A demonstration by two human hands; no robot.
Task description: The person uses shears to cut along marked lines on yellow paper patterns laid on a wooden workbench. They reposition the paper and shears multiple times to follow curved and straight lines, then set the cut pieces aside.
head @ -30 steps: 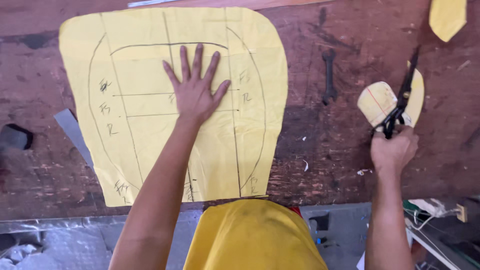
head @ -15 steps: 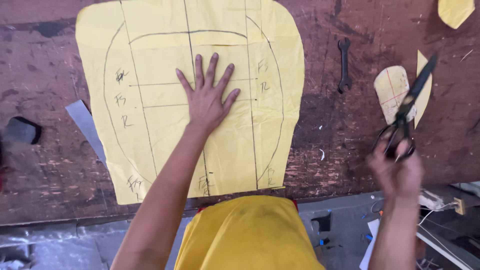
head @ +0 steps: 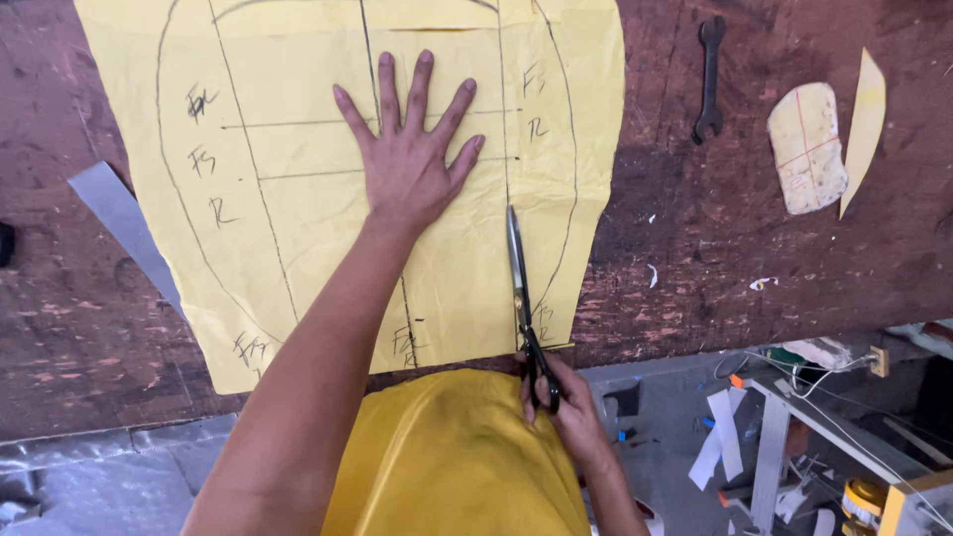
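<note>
My left hand (head: pixel 412 164) lay flat, fingers spread and released, pressed on the middle of the large yellow sheet of pattern material with black marker outlines (head: pixel 298 199), which was spread over the worn dark-brown wooden workbench (head: pixel 754 248). My right hand (head: pixel 561 402) was clenched through the handles of the long black-handled steel scissors (head: pixel 521 298) at the sheet's near edge, blades lying on the sheet right of my left hand and pointing away from me along a drawn vertical line; whether the blades were parted I couldn't tell. To do it well, I judged I had to keep the palm pinning the sheet close beside the line, keep the lower blade riding on the bench, take long cuts without fully closing the tips, and stay on the marker line. Risk: the sheet creeping or puckering near its edge. Right of the sheet lay a dark metal spanner (head: pixel 709 79), further right a small cream offcut with red lines (head: pixel 806 149) and a yellow sliver (head: pixel 862 124). A grey strip (head: pixel 119 213) stuck out from the sheet's left side.
</note>
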